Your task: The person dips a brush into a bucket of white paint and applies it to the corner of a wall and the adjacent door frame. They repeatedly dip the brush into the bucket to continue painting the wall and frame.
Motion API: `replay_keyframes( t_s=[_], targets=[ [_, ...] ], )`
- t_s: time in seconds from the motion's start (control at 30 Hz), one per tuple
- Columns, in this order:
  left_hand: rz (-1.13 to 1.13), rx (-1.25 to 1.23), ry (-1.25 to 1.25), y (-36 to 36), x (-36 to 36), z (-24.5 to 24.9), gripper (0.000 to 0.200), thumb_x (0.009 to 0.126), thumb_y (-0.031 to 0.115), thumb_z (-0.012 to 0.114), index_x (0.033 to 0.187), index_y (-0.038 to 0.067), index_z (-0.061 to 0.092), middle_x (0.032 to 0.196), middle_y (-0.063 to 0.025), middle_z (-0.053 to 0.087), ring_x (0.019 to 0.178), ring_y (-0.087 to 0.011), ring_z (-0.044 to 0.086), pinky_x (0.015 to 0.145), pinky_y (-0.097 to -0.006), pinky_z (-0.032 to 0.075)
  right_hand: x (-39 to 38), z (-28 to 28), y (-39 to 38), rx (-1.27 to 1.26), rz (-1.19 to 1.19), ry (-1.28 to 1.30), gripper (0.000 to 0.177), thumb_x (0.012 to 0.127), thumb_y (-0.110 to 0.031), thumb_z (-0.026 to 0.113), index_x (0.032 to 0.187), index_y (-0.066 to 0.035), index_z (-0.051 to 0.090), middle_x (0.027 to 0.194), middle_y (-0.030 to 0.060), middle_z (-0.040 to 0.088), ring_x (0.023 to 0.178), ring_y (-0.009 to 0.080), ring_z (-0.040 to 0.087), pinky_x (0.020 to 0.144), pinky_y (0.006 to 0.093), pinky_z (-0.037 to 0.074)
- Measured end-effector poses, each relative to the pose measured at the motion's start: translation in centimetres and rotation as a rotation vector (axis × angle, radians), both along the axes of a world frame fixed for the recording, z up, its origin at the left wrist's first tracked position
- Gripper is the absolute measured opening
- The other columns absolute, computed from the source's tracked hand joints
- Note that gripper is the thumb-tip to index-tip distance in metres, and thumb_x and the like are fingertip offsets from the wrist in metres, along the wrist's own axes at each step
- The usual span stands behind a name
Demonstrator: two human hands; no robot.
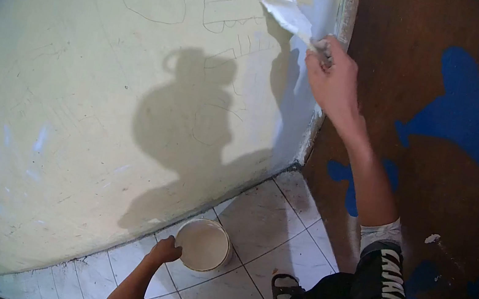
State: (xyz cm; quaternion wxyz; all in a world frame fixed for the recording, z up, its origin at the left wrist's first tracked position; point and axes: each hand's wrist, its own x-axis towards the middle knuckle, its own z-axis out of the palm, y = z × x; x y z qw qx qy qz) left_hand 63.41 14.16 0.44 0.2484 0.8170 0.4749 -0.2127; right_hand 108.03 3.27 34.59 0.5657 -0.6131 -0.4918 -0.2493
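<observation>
My right hand (333, 80) is raised at the wall, its fingers closed around the handle of a paintbrush (289, 16). White paint coats the wide head, which points up and left and overlaps pencil drawings on the cream wall (97, 66). Fresh whitish paint (305, 91) covers a strip of that wall beside the corner. Low on the left, my left hand (165, 250) grips the rim of a round paint bucket (203, 244). Pale paint shows inside the bucket, over the tiled floor.
A brown panel (404, 44) with a blue dolphin shape (467, 115) borders the wall on the right. White marbled tiles (260, 214) meet the wall's dark lower edge. My sandalled foot (282, 295) stands near the bucket. A large shadow falls across the wall.
</observation>
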Motion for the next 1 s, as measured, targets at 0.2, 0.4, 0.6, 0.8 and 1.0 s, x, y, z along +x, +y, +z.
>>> replay_keyframes(
  t_s=[0.2,0.4,0.6,0.8,1.0],
  targets=[
    [0.037,0.002,0.020,-0.7,0.7,1.0,0.059,0.082,0.036,0.056,0.120,-0.009,0.048,0.112,-0.0329,0.060,0.106,-0.0444,0.060,0.092,-0.0478,0.048,-0.3,-11.5,0.3,-0.072,0.022,-0.003,0.020,0.082,-0.010,0.061,0.096,0.004,0.057,0.088,0.0243,0.059,0.077,0.0386,0.062,0.067,0.0422,0.048],
    [0.028,0.002,0.034,-0.7,0.7,1.0,0.063,0.083,0.038,0.057,0.121,-0.011,0.047,0.113,-0.0334,0.059,0.107,-0.0438,0.059,0.093,-0.0476,0.048,0.5,-8.9,-2.5,-0.004,-0.027,0.105,0.015,0.081,-0.010,0.062,0.091,0.001,0.058,0.074,0.0164,0.060,0.063,0.0252,0.060,0.057,0.0361,0.047],
    [0.015,0.003,0.020,-0.5,0.6,0.5,0.063,0.083,0.039,0.057,0.120,-0.012,0.047,0.112,-0.0342,0.059,0.106,-0.0450,0.060,0.092,-0.0477,0.048,4.1,3.1,0.1,0.200,-0.052,-0.033,0.027,0.081,-0.016,0.065,0.101,0.001,0.060,0.074,0.0186,0.064,0.065,0.0288,0.065,0.059,0.0366,0.050],
    [0.000,0.000,0.027,-0.6,0.5,0.8,0.062,0.084,0.039,0.057,0.119,-0.011,0.047,0.111,-0.0343,0.060,0.105,-0.0456,0.060,0.092,-0.0486,0.048,4.3,-1.3,1.4,0.012,-0.078,-0.025,0.033,0.081,-0.019,0.066,0.105,0.002,0.058,0.076,0.0230,0.063,0.073,0.0379,0.066,0.063,0.0408,0.051],
    [0.018,0.002,0.012,-0.8,0.7,1.2,0.062,0.084,0.040,0.058,0.119,-0.011,0.047,0.111,-0.0343,0.059,0.105,-0.0454,0.060,0.092,-0.0486,0.048,3.3,-14.3,-1.5,-0.209,0.002,0.028,0.026,0.080,-0.012,0.067,0.100,0.002,0.058,0.084,0.0227,0.062,0.075,0.0349,0.065,0.064,0.0401,0.050]
  ],
)
